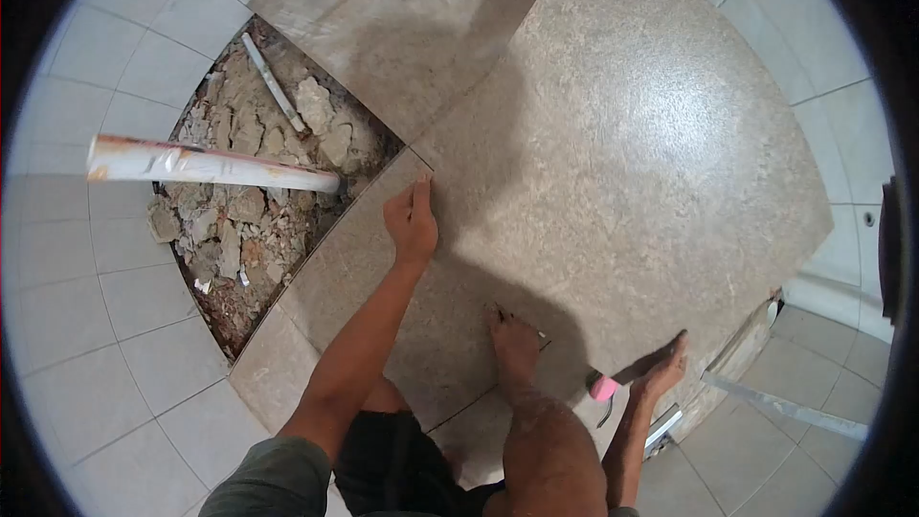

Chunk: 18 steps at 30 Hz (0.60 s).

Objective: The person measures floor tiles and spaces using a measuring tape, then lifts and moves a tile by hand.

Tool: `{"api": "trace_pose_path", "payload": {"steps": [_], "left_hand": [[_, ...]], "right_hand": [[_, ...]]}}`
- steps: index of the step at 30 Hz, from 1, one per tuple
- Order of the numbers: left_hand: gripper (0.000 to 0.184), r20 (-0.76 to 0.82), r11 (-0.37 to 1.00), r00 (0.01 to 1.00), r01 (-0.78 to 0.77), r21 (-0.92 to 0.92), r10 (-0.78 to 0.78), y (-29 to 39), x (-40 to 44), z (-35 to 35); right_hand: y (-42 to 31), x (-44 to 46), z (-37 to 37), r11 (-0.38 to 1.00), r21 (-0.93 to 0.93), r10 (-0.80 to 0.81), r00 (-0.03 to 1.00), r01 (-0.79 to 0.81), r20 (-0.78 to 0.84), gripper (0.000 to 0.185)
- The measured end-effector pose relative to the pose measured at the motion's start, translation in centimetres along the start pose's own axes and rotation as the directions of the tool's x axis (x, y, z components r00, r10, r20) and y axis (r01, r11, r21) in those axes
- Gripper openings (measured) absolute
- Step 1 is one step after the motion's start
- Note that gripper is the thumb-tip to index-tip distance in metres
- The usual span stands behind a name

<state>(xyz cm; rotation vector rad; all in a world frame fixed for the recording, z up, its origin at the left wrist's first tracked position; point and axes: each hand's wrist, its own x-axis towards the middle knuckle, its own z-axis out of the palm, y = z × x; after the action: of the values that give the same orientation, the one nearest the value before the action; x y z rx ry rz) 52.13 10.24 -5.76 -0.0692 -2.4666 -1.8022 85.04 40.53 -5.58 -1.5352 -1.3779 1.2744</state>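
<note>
My left hand (412,217) is closed, thumb and fingertips pressed together at a dark joint line near the corner of a beige stone-look tile. What it pinches, if anything, is too small to make out. My right hand (662,375) is at the near edge of a large glossy beige floor tile (661,144), its fingers curled at the edge above a dark gap. A small pink object (603,387) with a dark cord-like tail lies just left of that hand. My bare foot (517,349) rests on the tiled floor between both hands.
Broken rubble (235,220) fills an untiled pit at left. A white pipe (211,165) sticks up from it, and a pale strip (273,83) lies there. Another beige tile (383,29) is at the back. A metal bar (785,406) lies at right. White tiles (57,258) surround the area.
</note>
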Motion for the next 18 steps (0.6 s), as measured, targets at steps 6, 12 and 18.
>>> {"api": "trace_pose_path", "payload": {"steps": [6, 12, 18], "left_hand": [[0.048, -0.109, 0.949, 0.991, -0.112, -0.294, 0.083, 8.1, -2.5, -3.5], [0.044, -0.154, 0.833, 0.956, -0.293, -0.470, 0.250, 9.3, -0.7, -3.8], [0.108, -0.355, 0.562, 0.511, -0.826, 0.051, 0.783, 21.8, -1.4, -12.3]], "right_hand": [[-10.5, 0.8, -3.4, 0.948, 0.177, -0.242, 0.960, 0.265, -0.138, 0.060], [-12.4, 1.1, -1.3, 0.784, 0.347, -0.445, 0.855, 0.515, -0.265, 0.057], [-14.2, -1.3, -2.6, 0.637, 0.328, -0.554, 0.710, 0.698, -0.434, 0.048]]}}
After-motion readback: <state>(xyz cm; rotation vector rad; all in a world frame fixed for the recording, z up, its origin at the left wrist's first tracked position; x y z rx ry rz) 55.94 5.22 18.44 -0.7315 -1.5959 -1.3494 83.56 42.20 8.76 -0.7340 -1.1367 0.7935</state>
